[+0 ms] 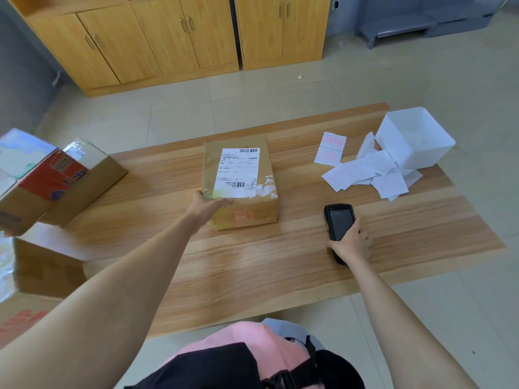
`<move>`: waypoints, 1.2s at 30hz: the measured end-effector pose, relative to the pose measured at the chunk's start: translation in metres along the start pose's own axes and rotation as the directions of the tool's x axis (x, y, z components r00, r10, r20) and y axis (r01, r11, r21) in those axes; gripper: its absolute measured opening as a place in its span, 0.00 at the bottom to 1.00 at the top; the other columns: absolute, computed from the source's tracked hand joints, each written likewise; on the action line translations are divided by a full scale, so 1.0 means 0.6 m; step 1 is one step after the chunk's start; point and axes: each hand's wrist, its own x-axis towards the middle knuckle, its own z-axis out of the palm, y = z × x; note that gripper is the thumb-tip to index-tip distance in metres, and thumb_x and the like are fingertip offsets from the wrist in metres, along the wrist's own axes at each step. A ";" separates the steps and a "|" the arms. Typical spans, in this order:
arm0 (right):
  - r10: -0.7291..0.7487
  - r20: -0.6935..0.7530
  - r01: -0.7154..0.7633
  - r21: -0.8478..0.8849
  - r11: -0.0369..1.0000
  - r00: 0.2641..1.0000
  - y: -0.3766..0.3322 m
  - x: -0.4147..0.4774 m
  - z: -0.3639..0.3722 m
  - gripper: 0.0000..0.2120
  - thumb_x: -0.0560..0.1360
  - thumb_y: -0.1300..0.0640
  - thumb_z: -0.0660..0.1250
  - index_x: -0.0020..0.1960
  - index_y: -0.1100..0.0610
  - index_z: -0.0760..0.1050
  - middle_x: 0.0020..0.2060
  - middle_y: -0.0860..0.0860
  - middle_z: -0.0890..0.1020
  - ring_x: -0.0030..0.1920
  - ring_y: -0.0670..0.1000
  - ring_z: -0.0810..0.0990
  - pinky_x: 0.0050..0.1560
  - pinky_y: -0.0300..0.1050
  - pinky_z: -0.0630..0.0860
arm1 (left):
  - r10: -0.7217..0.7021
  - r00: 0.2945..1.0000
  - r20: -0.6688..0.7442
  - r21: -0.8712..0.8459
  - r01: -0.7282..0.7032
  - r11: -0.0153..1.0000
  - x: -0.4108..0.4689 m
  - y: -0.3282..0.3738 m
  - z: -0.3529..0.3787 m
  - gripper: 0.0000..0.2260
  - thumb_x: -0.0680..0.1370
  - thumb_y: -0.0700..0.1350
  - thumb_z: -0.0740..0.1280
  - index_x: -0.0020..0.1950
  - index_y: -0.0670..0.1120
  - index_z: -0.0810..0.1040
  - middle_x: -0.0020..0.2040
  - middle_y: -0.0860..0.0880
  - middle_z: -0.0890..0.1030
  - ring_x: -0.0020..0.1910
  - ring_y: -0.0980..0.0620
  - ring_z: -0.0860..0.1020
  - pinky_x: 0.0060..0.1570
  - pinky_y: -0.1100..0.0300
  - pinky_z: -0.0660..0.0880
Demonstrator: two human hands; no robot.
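Pink shirt (238, 334) lowest. Left hand (209, 206) grasps near-left corner of parcel (247, 214), middle of table (252, 265). Right hand (351, 244), fingers wrapped round scanner (338, 223), right of parcel. Step, likely: steadying for scan. Next: raise scanner, aim at label (238, 171).

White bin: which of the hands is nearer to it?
Right. The right hand, holding the scanner, is toward the person from the bin; the left hand grips the parcel, farther left.

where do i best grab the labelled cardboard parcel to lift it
Probably take the cardboard parcel by its left and right walls, coming from the near side: it lies flat, label up, with bare table either side. The left hand grips the near left corner; the right hand holds the scanner.
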 end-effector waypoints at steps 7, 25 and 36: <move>0.012 -0.037 -0.016 -0.100 0.995 0.999 -0.011 0.003 0.000 0.47 0.66 0.49 0.78 0.74 0.63 0.54 0.69 0.63 0.64 0.67 0.63 0.66 0.64 0.56 0.68 | -0.010 1.000 0.023 -0.017 0.011 1.000 0.001 -0.007 0.000 0.36 0.71 0.53 0.74 0.71 0.45 0.59 0.61 0.51 0.70 0.57 0.50 0.70 0.49 0.53 0.69; -0.351 0.002 0.320 0.407 0.856 0.936 -0.192 -0.112 -0.024 0.36 0.62 0.50 0.77 0.64 0.54 0.62 0.52 0.47 0.74 0.50 0.49 0.75 0.49 0.50 0.77 | 0.038 0.999 0.019 -0.057 -0.037 0.998 0.003 -0.019 0.004 0.37 0.70 0.54 0.74 0.72 0.46 0.59 0.60 0.49 0.73 0.57 0.49 0.73 0.55 0.54 0.71; -0.395 0.205 0.261 0.476 0.840 0.896 -0.219 -0.153 -0.009 0.48 0.56 0.45 0.80 0.70 0.53 0.61 0.60 0.46 0.74 0.61 0.49 0.74 0.61 0.52 0.74 | 0.050 0.998 0.029 -0.087 -0.047 0.995 -0.002 -0.020 0.003 0.38 0.70 0.54 0.75 0.72 0.46 0.59 0.58 0.50 0.73 0.55 0.50 0.73 0.50 0.56 0.69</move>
